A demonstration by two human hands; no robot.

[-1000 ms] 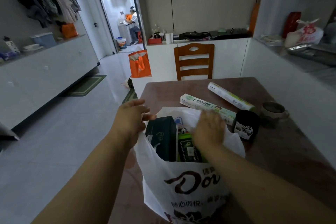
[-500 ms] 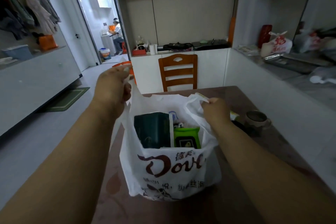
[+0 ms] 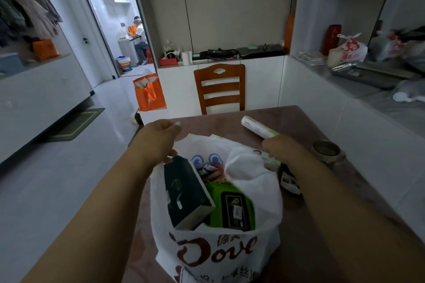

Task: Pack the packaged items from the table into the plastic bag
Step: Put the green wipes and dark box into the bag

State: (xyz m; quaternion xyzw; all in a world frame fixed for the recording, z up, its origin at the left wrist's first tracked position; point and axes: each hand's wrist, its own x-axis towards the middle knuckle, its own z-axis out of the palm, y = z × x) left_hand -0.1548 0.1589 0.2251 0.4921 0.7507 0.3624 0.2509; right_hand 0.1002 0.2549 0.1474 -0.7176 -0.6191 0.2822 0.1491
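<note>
A white plastic bag [image 3: 216, 250] with brown lettering stands open on the brown table [image 3: 299, 119]. Inside it are a dark green box [image 3: 184, 193], a green wipes pack [image 3: 232, 204] and small colourful packets [image 3: 209, 170]. My left hand [image 3: 158, 142] pinches the bag's left handle at the rim. My right hand [image 3: 282, 147] lies over the near end of a white-and-green roll box [image 3: 256, 128]; its fingers are hidden. A long pale green box [image 3: 270, 162] and a black package [image 3: 288, 181] lie right of the bag, partly covered by my forearm.
A grey cup [image 3: 326, 151] sits right of my right hand. A wooden chair [image 3: 219, 88] stands at the table's far side, an orange bag [image 3: 149, 94] on the floor beside it. White counters [image 3: 345, 108] run along the right. A person sits in the far room.
My right hand has let go of the bag's right handle and moved out to the roll box. The bag has sunk back and its right side has slumped. My left hand came down.
</note>
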